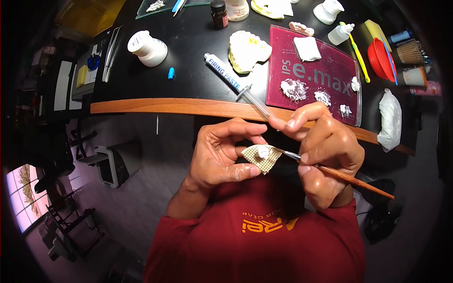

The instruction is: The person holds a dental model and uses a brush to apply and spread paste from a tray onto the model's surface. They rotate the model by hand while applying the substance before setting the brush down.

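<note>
My left hand pinches a small cream honeycomb tray between thumb and fingers, just in front of the table's wooden edge. A white lump rests on the tray. In my right hand is a thin brush with a brown wooden handle; its fine tip meets or nearly meets the tray's right corner. White residue marks my left thumb. Beyond my hands lies a firing paste syringe. To its right, a dark red e.max slab carries several white smears and a white block.
On the black table stand a white bottle, a brown bottle and a dropper bottle. A plaster model, blue cap, red bowl and crumpled white tissue are also there.
</note>
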Available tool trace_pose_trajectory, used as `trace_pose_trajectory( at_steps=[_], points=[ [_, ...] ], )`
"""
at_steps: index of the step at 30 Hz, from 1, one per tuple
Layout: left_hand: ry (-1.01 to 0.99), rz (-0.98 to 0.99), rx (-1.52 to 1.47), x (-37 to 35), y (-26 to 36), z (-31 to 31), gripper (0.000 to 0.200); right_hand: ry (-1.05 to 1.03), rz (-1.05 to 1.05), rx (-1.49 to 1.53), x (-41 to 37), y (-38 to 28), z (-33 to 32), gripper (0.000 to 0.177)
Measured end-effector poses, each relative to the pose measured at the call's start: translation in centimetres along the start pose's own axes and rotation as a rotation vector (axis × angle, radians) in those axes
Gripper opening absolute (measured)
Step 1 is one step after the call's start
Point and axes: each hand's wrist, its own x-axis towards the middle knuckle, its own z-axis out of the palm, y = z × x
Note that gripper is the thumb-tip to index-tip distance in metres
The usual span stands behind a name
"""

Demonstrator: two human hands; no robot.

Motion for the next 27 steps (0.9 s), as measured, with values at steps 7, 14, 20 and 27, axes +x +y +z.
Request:
trace_pose_trajectory(
  at_steps=[7,14,20,27],
  points=[
    [-0.013,0.139,0.08,-0.2,-1.0,-0.2,0.059,0.18,-0.032,0.016,-1.0,0.1,-0.7,0.013],
    [0.031,0.163,0.138,-0.3,-1.3,0.6,0.056,0.37,0.005,-0.064,-3.3,-0.3,-2.9,0.01],
    [0.174,0.156,0.26,-0.3,-1.2,2.7,0.052,0.537,-0.045,-0.551,-5.4,-1.4,-9.2,0.015],
    [0.189,0.281,0.341,-0.2,-1.8,4.5,0.048,0.302,0.021,-1.171,-5.5,-4.6,-15.0,0.012]
  ],
)
